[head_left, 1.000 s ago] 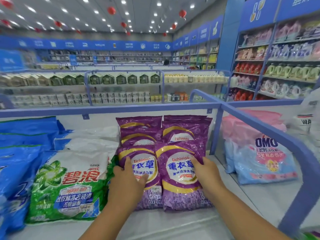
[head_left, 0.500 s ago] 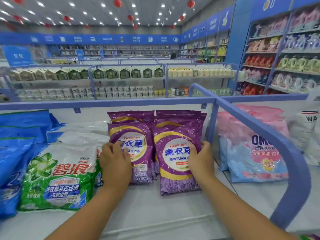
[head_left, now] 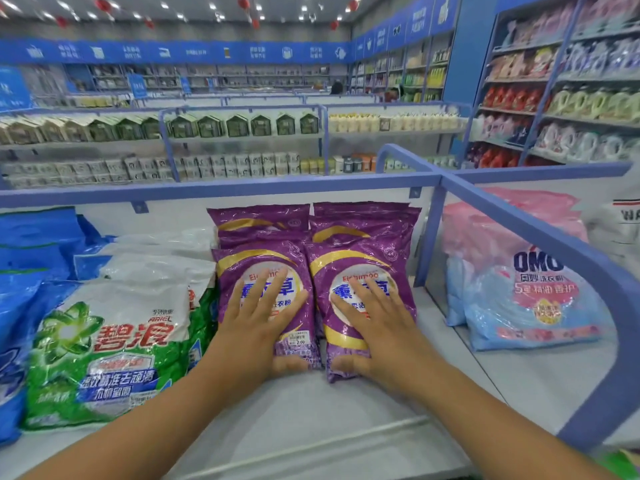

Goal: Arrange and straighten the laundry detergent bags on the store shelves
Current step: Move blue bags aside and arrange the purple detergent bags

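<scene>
Two purple detergent bags lie side by side at the front of the white shelf [head_left: 311, 410]. My left hand [head_left: 263, 320] lies flat with spread fingers on the left purple bag [head_left: 256, 265], thumb at its lower edge. On the right purple bag [head_left: 367, 265] my right hand [head_left: 374, 323] presses flat the same way. Two more purple bags [head_left: 311, 223] lie stacked behind them against the back panel. A green and white Ariel bag [head_left: 104, 351] lies to the left, touching the left purple bag.
Blue bags [head_left: 24, 271] fill the far left of the shelf. A blue rail divider [head_left: 519, 230] with a clear panel separates the pink and blue OMO bags [head_left: 526, 292] on the right. A blue back rail [head_left: 207, 188] runs behind. Other aisles stand beyond.
Both hands moved from the bags' outer sides onto their fronts and now lie flat on top. The two front purple bags sit closer together and straighter.
</scene>
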### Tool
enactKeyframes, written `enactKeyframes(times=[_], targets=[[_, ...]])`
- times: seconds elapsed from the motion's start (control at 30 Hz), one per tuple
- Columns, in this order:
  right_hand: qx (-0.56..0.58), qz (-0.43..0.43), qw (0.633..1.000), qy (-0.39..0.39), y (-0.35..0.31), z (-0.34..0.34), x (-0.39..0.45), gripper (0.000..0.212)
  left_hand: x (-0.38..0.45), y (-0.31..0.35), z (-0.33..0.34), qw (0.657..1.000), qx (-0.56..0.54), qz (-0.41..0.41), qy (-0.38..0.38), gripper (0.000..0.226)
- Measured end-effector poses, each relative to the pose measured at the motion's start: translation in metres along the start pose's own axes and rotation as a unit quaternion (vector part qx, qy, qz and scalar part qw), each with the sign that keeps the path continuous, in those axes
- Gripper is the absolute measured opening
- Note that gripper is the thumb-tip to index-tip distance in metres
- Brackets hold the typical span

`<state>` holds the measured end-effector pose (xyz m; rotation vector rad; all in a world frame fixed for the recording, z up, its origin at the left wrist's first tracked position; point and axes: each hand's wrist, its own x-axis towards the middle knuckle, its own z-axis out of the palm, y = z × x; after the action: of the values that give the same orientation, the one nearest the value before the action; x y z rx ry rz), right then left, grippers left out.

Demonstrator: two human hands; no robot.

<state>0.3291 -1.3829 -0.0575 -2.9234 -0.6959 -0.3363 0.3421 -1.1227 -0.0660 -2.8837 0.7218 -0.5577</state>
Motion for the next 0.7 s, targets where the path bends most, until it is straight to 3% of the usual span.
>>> enactKeyframes(times=[0.17, 0.4, 0.57, 0.7], targets=[[-0.028, 0.004, 0.998, 0.064, -0.006, 0.016, 0.016, 0.090, 0.017, -0.003, 0.006, 1.000, 0.000, 0.016, -0.005, 0.094], [-0.016, 0.025, 0.996, 0.079, -0.011, 0.015, 0.007, 0.089, 0.008, -0.001, 0.008, 0.998, -0.049, 0.028, 0.009, 0.094], [-0.015, 0.045, 0.999, 0.026, -0.013, 0.008, 0.005, 0.090, 0.002, -0.009, 0.002, 0.988, -0.140, 0.063, -0.020, 0.064], [0.009, 0.085, 0.995, -0.047, -0.027, -0.005, -0.014, 0.077, 0.000, 0.011, -0.017, 0.988, -0.127, -0.002, -0.088, 0.060]])
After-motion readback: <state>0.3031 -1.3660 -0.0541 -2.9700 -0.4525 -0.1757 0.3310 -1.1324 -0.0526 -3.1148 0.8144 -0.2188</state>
